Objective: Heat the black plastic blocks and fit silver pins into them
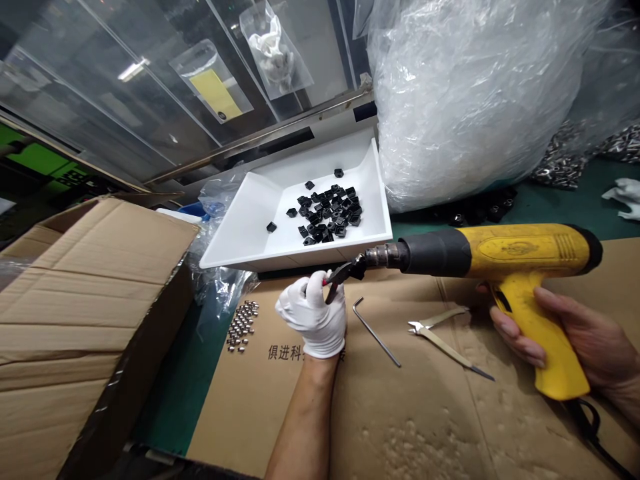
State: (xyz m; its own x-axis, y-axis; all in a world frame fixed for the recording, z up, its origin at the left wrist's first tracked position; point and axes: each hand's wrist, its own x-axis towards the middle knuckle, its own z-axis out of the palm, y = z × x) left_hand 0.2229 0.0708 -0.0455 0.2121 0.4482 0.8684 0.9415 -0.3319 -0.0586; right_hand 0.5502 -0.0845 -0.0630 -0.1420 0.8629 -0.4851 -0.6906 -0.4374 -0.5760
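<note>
My left hand (316, 316), in a white glove, is closed around a pair of pliers (339, 275) with a bit of red on the handle. A small black part (358, 266) sits at the pliers' jaws, right by the metal nozzle of a heat gun. My bare right hand (565, 333) grips the yellow grip of that heat gun (520, 252), its nozzle aimed left. Between the hands, a hex key (376, 332) and side cutters (440, 330) lie on the cardboard. Whether the nozzle touches the black part I cannot tell.
Beyond my left hand stands a white tray (240, 247) with many small black parts (327, 213). Small metal pieces (243, 327) lie in rows on the cardboard sheet (400, 413). An open carton (75, 320) stands left; a large plastic bag (475, 93) bulges at the back right.
</note>
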